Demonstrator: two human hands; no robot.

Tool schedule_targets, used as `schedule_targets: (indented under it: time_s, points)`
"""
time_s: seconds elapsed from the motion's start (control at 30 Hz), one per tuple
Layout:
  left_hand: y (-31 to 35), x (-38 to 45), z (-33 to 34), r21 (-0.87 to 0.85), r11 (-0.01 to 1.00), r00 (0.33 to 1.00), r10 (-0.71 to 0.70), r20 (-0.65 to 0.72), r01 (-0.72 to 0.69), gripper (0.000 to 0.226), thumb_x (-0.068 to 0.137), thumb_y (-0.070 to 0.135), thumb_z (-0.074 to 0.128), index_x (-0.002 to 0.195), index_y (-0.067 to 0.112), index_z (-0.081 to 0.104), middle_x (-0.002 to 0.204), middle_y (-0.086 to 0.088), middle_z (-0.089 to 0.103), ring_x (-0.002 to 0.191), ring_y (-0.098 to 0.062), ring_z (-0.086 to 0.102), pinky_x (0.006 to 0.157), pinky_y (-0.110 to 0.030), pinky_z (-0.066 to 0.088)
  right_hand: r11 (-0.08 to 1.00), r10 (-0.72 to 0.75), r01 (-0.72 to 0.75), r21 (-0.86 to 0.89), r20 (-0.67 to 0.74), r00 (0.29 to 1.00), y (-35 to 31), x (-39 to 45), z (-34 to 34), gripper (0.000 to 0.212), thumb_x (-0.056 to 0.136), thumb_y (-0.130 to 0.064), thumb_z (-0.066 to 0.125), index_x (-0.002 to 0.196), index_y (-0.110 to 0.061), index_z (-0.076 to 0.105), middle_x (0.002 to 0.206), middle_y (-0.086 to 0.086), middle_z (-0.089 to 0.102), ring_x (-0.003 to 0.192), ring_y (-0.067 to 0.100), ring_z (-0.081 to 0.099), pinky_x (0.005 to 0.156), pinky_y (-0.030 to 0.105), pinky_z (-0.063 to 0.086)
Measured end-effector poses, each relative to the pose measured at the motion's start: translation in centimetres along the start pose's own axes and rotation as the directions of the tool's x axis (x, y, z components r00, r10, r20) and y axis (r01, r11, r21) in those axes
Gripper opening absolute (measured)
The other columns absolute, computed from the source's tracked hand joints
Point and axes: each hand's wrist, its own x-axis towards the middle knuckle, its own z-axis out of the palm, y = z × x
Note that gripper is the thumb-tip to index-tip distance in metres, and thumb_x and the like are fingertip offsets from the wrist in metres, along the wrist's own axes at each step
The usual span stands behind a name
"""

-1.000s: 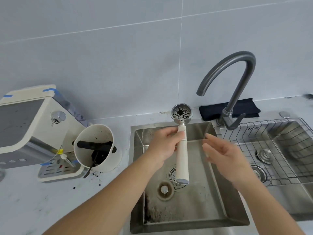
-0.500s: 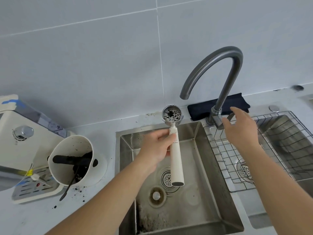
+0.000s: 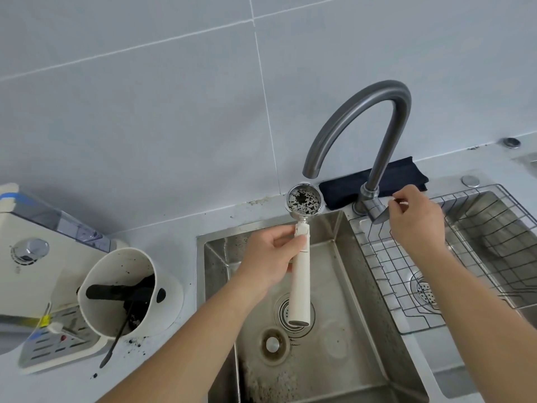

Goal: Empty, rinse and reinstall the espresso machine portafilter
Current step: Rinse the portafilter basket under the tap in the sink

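My left hand (image 3: 268, 257) grips the cream handle of the portafilter (image 3: 300, 274) over the left sink basin (image 3: 357, 309). Its metal basket (image 3: 305, 199) faces up, speckled with dark coffee grounds, just below the spout of the grey faucet (image 3: 357, 120). No water runs. My right hand (image 3: 415, 219) is closed on the faucet lever (image 3: 380, 216) at the tap's base. The cream espresso machine (image 3: 32, 257) stands at the far left.
A white knock box (image 3: 128, 289) with a black bar and grounds stands by the machine's drip tray (image 3: 58, 344), with a dark brush (image 3: 116, 341) leaning out. A wire rack (image 3: 453, 257) covers the right basin. A dark cloth (image 3: 404, 173) lies behind the faucet.
My right hand moved from above the sink to the faucet base and closed on the lever. The portafilter stayed under the spout in my left hand.
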Motion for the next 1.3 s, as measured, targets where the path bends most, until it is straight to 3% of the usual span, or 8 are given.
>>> schedule_targets:
  time_s: [0.27,0.57,0.8,1.17,1.3]
  points:
    - [0.0,0.0,-0.2,0.016,1.000,0.999,-0.006,0.039,0.006,0.017,0.088,0.010,0.067,0.096,0.024,0.072,0.080,0.007,0.075,0.064,-0.004,0.067,0.062,-0.025,0.058,1.000,0.000,0.000,0.015,-0.011,1.000,0.6,-0.4,0.1,0.006,0.098,-0.019,0.052,0.095,-0.014,0.054,0.080,0.009,0.064,0.064,0.028,0.056,0.060,0.031,0.040]
    - [0.8,0.5,-1.1,0.021,1.000,0.999,0.002,0.045,-0.003,0.018,0.088,0.010,0.067,0.092,0.027,0.072,0.080,0.006,0.075,0.064,-0.007,0.067,0.055,-0.021,0.052,0.999,-0.003,0.004,0.037,-0.018,1.000,0.9,-0.5,0.4,0.006,0.099,-0.020,0.051,0.094,-0.016,0.052,0.078,0.008,0.064,0.060,0.024,0.056,0.057,0.031,0.040]
    - [0.4,0.6,-0.9,0.024,1.000,0.998,0.002,0.058,-0.004,0.019,0.087,0.011,0.068,0.093,0.029,0.072,0.080,0.008,0.076,0.066,-0.006,0.069,0.056,-0.020,0.053,0.998,0.022,-0.021,0.055,-0.020,1.000,1.0,-0.9,0.3,0.008,0.098,-0.020,0.052,0.093,-0.015,0.054,0.075,0.006,0.063,0.063,0.027,0.059,0.058,0.039,0.053]
    - [-0.1,0.6,-0.7,0.038,0.999,0.998,0.009,0.061,-0.012,0.021,0.087,0.011,0.068,0.090,0.031,0.072,0.079,0.009,0.076,0.066,-0.004,0.068,0.059,-0.020,0.055,0.998,0.036,-0.035,0.053,-0.020,0.999,0.9,-1.2,0.2,0.008,0.098,-0.021,0.053,0.093,-0.016,0.055,0.073,-0.001,0.059,0.063,0.024,0.059,0.057,0.038,0.053]
    - [-0.5,0.7,-0.3,-0.031,0.998,0.996,-0.057,0.066,0.059,0.016,0.089,0.015,0.067,0.100,0.022,0.075,0.094,-0.005,0.076,0.073,-0.011,0.068,0.065,-0.026,0.057,0.998,0.037,-0.037,0.052,-0.008,0.999,0.7,-1.3,0.0,0.008,0.098,-0.021,0.052,0.092,-0.017,0.054,0.074,0.002,0.061,0.061,0.029,0.060,0.056,0.041,0.055]
